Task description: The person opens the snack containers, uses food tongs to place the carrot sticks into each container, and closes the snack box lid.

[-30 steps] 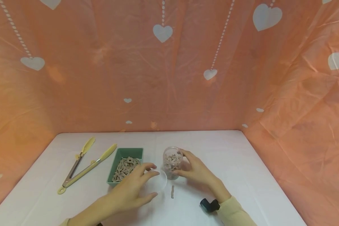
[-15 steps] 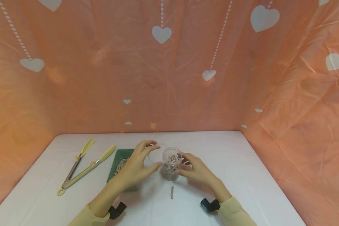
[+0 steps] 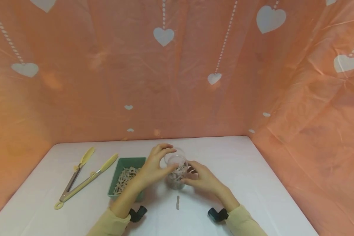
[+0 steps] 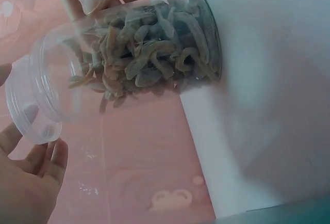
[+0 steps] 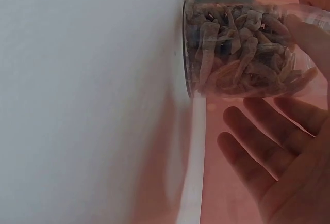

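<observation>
A clear plastic jar, partly filled with dried grey-brown strips, stands upright on the table. My left hand pinches a clear lid by its edge, thumb on one side and fingers on the other. The lid is tilted at the jar's mouth; whether it touches all round the rim I cannot tell. From the other side my right hand holds the jar, its thumb lying along the wall in the right wrist view and several other fingers spread below. One loose strip lies in front of the jar.
Left of the jar a green tray holds more strips, partly covered by my left forearm. Yellow-tipped tongs lie spread at the far left. An orange curtain with white hearts rises behind the white table.
My left hand has carried the lid from beside the tray up and rightward to the jar's mouth. The right hand has stayed at the jar, and the loose strip lies where it was.
</observation>
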Demonstrator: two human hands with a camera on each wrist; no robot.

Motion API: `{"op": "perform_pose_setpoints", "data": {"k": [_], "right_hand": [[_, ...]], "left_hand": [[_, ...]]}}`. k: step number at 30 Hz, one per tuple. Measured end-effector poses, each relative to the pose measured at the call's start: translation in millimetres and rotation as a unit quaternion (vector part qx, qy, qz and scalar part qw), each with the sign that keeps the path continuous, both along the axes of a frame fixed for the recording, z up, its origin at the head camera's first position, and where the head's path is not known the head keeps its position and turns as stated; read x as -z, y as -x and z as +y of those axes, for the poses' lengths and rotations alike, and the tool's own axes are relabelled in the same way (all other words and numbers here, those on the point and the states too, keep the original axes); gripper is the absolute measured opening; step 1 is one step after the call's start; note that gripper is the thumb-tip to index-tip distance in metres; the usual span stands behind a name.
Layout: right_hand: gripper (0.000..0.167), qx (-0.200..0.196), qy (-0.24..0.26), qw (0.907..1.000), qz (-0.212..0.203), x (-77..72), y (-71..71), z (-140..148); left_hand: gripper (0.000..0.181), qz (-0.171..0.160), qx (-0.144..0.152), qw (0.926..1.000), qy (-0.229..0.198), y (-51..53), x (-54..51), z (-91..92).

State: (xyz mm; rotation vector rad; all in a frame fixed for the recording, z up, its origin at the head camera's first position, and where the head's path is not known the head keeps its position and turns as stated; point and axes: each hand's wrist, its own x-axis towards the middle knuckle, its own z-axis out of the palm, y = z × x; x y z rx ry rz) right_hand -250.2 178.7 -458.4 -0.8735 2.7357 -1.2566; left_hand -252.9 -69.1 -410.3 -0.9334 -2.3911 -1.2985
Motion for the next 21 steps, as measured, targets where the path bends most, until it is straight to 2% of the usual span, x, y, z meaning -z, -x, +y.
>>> {"op": "perform_pose_setpoints", "data": {"k": [7, 17, 21], "right_hand": [[0.063, 0.012, -0.004, 0.9997, -0.022, -1.7, -1.6, 0.0], [0.054, 0.004, -0.008, 1.0000, 0.001, -1.4, -0.8, 0.3], [0.058, 0.007, -0.007, 0.9999, -0.006, -1.3, -1.6, 0.4]], "left_hand": [[0.047, -0.021, 0.019, 0.9996, 0.009, -0.2, 4.9, 4.3], [0.047, -0.054, 0.029, 0.9976, 0.032, -3.3, 5.5, 5.7], [0.047, -0.056, 0.030, 0.9974, 0.033, -3.3, 6.3, 5.2]]}}
